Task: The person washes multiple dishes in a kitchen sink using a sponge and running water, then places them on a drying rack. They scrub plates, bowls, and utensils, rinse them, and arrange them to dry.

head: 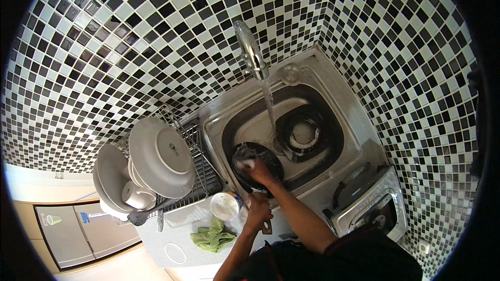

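Observation:
My left hand [258, 211] grips the handle [266, 226] of a dark frying pan [275, 160], which is tilted over the near-left part of a steel sink [250, 127]. Inside the pan is my right hand [258, 172], its fingers around a soapy, foam-covered scrubber [245, 160] that is blurred. Water [268, 99] runs from a chrome faucet [254, 56] into the basin, just beyond the pan. A second black pan [302, 134], wet and with some foam on it, lies in the right half of the basin.
Left of the sink, a wire dish rack [199, 164] holds large bowls [162, 158], a mug [136, 196] and a black utensil [150, 211]. A white-topped tub [225, 206] and a green cloth [213, 236] sit on the counter [175, 234]. To the right are a brush [351, 177] and a metal stove [367, 212].

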Demonstrator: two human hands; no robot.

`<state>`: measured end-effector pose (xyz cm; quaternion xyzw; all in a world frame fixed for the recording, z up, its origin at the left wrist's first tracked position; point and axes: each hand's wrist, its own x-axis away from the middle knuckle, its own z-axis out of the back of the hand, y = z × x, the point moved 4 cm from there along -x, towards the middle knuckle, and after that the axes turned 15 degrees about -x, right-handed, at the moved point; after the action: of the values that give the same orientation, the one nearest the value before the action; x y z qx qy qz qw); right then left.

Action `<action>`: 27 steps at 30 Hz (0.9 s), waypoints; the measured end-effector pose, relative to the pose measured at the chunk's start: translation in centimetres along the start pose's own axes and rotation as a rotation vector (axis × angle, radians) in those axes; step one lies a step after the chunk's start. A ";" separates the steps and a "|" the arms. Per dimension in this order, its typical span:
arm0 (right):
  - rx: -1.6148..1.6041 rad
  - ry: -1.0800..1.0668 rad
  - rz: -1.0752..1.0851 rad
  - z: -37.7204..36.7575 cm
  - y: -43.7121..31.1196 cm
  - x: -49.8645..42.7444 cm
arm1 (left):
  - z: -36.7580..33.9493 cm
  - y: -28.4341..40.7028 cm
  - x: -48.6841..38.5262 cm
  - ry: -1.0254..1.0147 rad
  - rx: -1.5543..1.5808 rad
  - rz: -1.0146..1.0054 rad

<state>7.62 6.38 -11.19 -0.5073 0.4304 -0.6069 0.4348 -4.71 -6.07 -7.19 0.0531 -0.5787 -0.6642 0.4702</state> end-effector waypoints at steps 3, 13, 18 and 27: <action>-0.068 -0.341 -0.163 1.1 1.1 2.2 | -0.2 -0.3 0.5 0.093 0.099 0.087; -0.259 -0.018 0.056 -1.0 -0.8 1.2 | 1.2 5.3 0.5 0.233 -0.760 -0.293; -0.060 0.008 0.002 0.0 -0.1 1.5 | -0.4 1.5 1.3 0.153 0.288 0.496; 0.587 0.017 -0.205 0.0 3.8 -0.6 | 0.6 3.1 1.2 0.218 0.229 0.454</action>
<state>8.01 6.02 -15.03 -0.3957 0.1867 -0.7502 0.4957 -4.00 -6.11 -3.91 0.0461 -0.5932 -0.4623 0.6575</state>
